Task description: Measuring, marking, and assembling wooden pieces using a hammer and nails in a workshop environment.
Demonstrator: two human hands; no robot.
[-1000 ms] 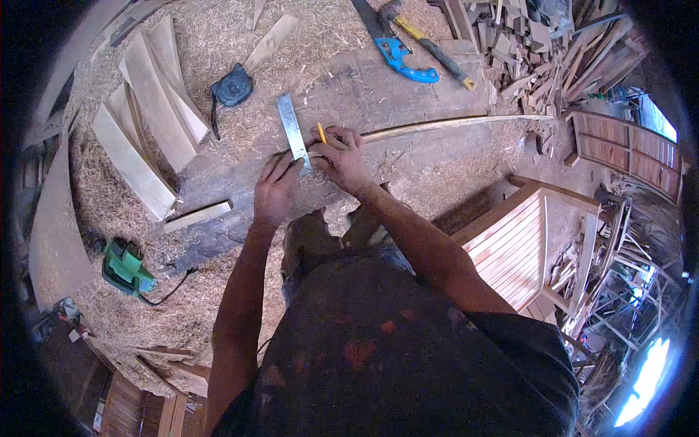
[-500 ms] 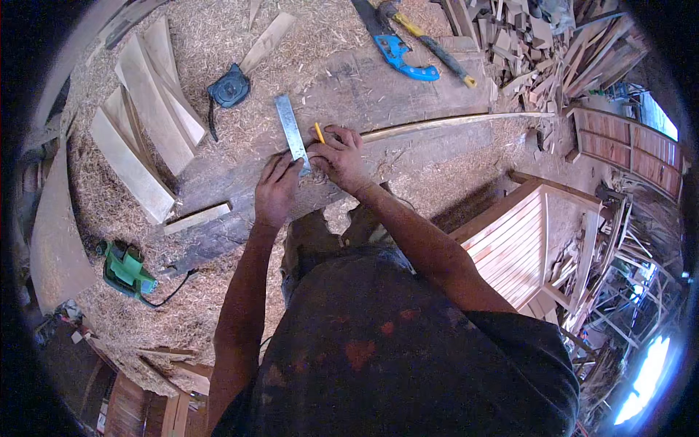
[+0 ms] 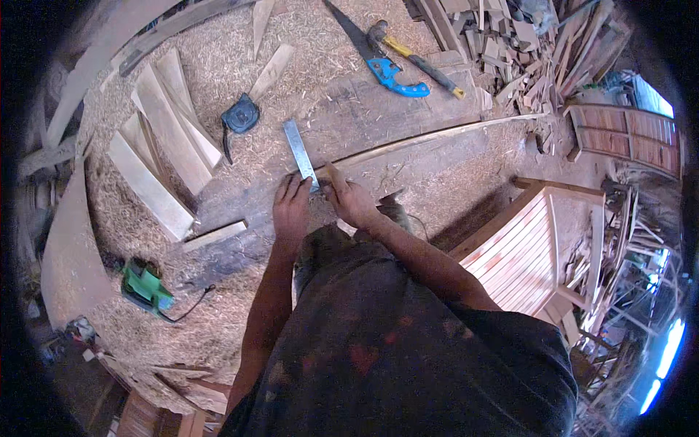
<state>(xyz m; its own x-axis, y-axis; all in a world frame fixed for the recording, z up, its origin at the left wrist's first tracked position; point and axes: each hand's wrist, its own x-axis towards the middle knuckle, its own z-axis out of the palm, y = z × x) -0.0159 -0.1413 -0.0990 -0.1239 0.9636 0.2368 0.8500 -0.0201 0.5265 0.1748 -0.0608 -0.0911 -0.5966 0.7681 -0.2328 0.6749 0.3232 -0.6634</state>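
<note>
My left hand (image 3: 291,213) pinches the lower end of a flat metal square (image 3: 297,147), whose blade points away from me. Close beside it, my right hand (image 3: 352,202) is closed with its fingertips at the near end of a long, narrow, slightly curved wooden strip (image 3: 429,135). No pencil shows in the right hand now; what its fingers hold is hidden. Both hands work over a wide, dark plank (image 3: 364,95) strewn with shavings, just in front of my knees.
Ahead lie a tape measure (image 3: 240,115), a blue-handled saw (image 3: 393,76) and a yellow-handled hammer (image 3: 422,60). Curved boards (image 3: 172,131) lie left, above a green power planer (image 3: 145,285). A slatted wooden panel (image 3: 513,251) stands right, offcuts (image 3: 502,51) heaped beyond.
The view has shifted, and both hands with the square sit slightly nearer me. The yellow pencil seen upright in my right hand no longer shows; that hand's fingers have drawn in beside the square.
</note>
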